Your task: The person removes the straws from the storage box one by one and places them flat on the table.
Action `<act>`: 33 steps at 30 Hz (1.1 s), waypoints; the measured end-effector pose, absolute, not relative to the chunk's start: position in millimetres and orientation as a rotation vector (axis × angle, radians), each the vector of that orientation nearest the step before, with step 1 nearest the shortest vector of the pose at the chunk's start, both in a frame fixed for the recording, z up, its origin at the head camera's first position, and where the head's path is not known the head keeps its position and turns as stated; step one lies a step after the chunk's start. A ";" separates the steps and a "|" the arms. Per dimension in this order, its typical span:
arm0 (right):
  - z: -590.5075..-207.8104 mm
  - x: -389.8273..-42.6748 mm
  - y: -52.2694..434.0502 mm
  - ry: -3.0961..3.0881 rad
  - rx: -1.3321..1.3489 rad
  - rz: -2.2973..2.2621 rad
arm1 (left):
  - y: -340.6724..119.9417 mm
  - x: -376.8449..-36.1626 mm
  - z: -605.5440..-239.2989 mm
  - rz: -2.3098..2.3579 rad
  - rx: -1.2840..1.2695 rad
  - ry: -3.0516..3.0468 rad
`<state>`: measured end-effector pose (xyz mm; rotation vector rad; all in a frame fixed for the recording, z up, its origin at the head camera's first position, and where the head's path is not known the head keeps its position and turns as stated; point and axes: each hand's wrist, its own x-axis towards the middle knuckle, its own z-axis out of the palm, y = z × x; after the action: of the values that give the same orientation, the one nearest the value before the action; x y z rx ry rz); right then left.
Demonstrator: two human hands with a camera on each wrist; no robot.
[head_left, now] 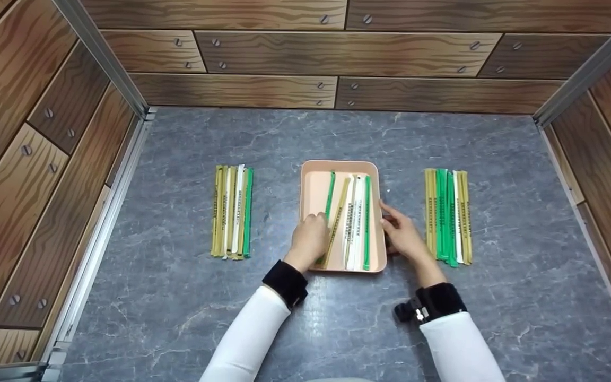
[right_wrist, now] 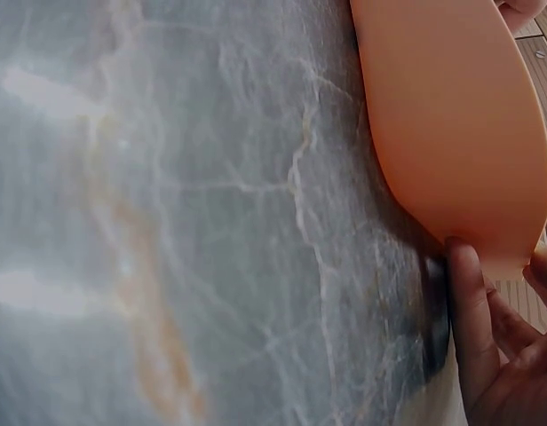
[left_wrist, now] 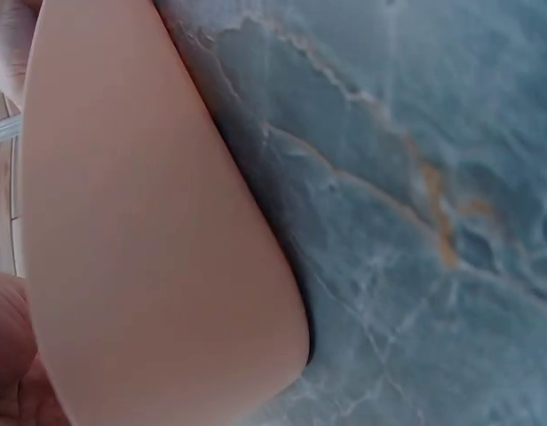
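A pink tray [head_left: 313, 183] holds several slim wrapped straws in green, gold and white [head_left: 358, 223]. My left hand [head_left: 310, 239], fingers curled, is over the tray's left side and pinches a green wrapped straw [head_left: 331, 191]; its fingertips are hidden from above. With thumb and fingers at the rim and outer wall, my right hand [head_left: 405, 236] holds the tray's right side. Close up in the right wrist view, a finger [right_wrist: 469, 311] touches the tray wall [right_wrist: 460, 133]. The left wrist view shows mostly the tray's outer side [left_wrist: 158, 222], with part of the hand beyond it.
To the left of the tray lies a row of gold, white and green wrapped straws [head_left: 234, 212]. Another such row [head_left: 447, 217] lies to the right, close to my right forearm. Wood-patterned panels [head_left: 348, 53] enclose the marbled grey surface [head_left: 178, 318] at the back and sides.
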<state>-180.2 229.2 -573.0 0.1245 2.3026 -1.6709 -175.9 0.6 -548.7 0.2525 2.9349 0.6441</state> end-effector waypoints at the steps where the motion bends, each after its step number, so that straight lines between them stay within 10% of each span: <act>1: -573.1 -180.4 228.9 2.300 0.130 -1.674 | 1.0 -176.9 -549.5 0.650 0.256 2.943; 33: -574.5 -181.1 229.6 2.325 0.114 -1.664 | 7.1 -182.3 -552.5 0.633 0.250 2.857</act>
<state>-181.1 229.6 -574.5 0.1137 2.3255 -1.6637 -182.3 7.1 -552.5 0.2498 2.8571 0.6330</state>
